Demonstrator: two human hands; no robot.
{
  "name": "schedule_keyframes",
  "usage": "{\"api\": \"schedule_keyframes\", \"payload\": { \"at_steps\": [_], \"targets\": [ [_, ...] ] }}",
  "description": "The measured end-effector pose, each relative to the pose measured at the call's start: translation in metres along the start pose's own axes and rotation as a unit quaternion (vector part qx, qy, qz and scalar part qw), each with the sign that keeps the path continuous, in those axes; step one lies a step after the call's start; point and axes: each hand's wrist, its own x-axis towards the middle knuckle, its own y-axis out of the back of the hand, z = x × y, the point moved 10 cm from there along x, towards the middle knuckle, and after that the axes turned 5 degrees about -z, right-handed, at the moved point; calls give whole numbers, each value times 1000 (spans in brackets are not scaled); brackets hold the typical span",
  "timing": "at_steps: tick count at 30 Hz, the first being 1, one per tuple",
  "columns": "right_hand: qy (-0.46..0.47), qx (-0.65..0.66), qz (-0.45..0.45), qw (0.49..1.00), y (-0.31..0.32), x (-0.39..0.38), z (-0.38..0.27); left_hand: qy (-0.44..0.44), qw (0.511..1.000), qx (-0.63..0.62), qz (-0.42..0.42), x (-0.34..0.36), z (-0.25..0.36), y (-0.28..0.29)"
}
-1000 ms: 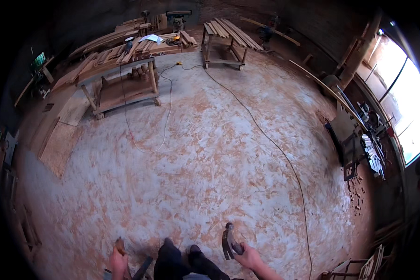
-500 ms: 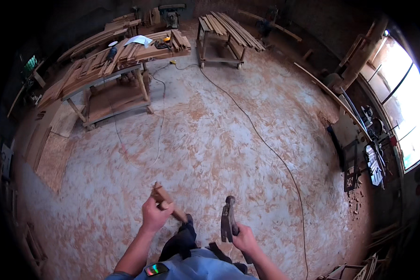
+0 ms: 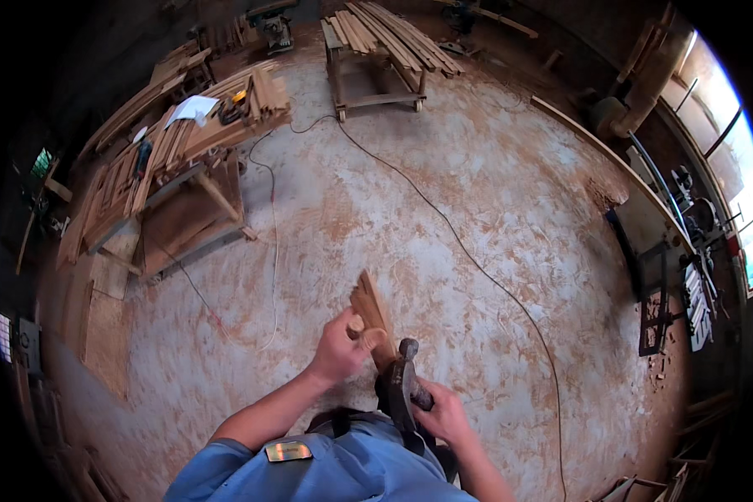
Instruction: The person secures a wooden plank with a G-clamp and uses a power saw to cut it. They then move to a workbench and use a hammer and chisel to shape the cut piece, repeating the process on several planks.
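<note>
My left hand is closed around a short wooden plane, tilted in front of me; a small rounded piece of wood sticks out between my fingers. In my right hand is the handle of a claw hammer. The hammer's dark metal head lies close beside the lower end of the wooden piece. From this view I cannot tell whether the two touch. Both hands are just ahead of my blue shirt, above the floor.
A workbench at the left carries wooden strips, a white sheet and tools. A wheeled table loaded with long boards stands farther off. A cable runs across the dusty floor. Tools and a metal frame lean at the right.
My left hand has brought the wooden plane right and more upright, next to the hammer. The hammer head has shifted slightly left and down. The view has turned, so the benches sit farther left.
</note>
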Motion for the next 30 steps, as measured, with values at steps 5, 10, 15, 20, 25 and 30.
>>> {"api": "schedule_keyframes", "payload": {
  "at_steps": [5, 10, 15, 20, 25, 30],
  "targets": [
    [42, -19, -26, 999, 74, 100, -13, 34, 997, -68, 23, 115, 8, 17],
    [29, 6, -45, 999, 123, 195, -17, 31, 992, -118, 45, 220, 3, 30],
    [-46, 84, -43, 995, 167, 297, -10, 124, 980, -153, 10, 339, -38, 42],
    [-183, 152, -75, 968, 200, 401, -1, 116, 978, -168, -45, 472, -44, 68],
    [-131, 153, -18, 979, 234, 501, -15, 110, 974, -181, -81, 583, -42, 96],
    [-198, 175, -39, 964, 243, 578, 0, 149, 963, -214, -68, 664, -71, 117]
  ]
}}
